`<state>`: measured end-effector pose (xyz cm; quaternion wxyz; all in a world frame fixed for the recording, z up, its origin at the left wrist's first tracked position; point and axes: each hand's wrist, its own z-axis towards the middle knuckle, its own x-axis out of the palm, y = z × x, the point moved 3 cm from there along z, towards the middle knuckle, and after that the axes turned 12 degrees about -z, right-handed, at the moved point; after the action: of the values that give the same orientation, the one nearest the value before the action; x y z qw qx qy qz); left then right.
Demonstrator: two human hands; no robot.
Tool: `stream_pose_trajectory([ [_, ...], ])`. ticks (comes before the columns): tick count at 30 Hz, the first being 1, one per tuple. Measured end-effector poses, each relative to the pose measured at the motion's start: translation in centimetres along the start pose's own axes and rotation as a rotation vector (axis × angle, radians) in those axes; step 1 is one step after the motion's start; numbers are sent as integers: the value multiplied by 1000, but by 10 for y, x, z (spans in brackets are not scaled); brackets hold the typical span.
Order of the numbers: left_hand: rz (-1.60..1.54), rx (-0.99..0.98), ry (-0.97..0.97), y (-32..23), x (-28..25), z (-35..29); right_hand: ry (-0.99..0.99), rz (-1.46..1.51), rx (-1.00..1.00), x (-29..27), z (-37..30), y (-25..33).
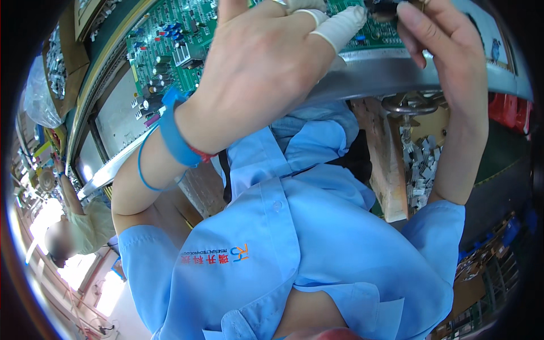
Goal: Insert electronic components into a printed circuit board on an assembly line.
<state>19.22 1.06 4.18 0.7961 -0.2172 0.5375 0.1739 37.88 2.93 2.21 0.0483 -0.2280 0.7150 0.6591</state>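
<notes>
My left hand (266,62) reaches over a green circuit board (144,51) with its back turned up and fingers spread. White finger cots (339,29) cover some of its digits, and one cotted tip is at or close to a small black part (384,8). I cannot tell whether it touches. That black part sits between the thumb and fingers of my right hand (439,34), at the top edge of the view, where its shape is partly cut off. On my left wrist is a blue strap (171,133). Capacitors, blue parts and silver heat sinks stand on the board.
A grey metal rail (374,73) runs along the bench's near edge. Below it, silver metal pieces (422,170) lie in a container. Farther left are a box of metal parts (56,68) and a plastic bag (39,96). Another person (85,226) works there. A red bin (510,113) stands right.
</notes>
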Motion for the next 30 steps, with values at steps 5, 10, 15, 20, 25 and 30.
stream_pose_trajectory([
  [5, -78, -472, -92, 24, -46, -15, 18, -92, -30, 0, 3, -5],
  [10, -66, -501, -335, 55, -61, -73, 103, -412, -250, 23, 8, 7],
  [15, -388, -889, -640, 57, -59, -93, 45, -750, -483, 39, 11, 16],
  [20, -393, -768, -672, 72, -56, -106, -91, -887, -697, 51, 11, 23],
  [25, -329, -735, -612, 74, -58, -110, -69, -1057, -721, 57, 11, 35],
  [30, -443, -512, -784, 103, -41, -147, -26, -1139, -813, 62, 11, 42],
])
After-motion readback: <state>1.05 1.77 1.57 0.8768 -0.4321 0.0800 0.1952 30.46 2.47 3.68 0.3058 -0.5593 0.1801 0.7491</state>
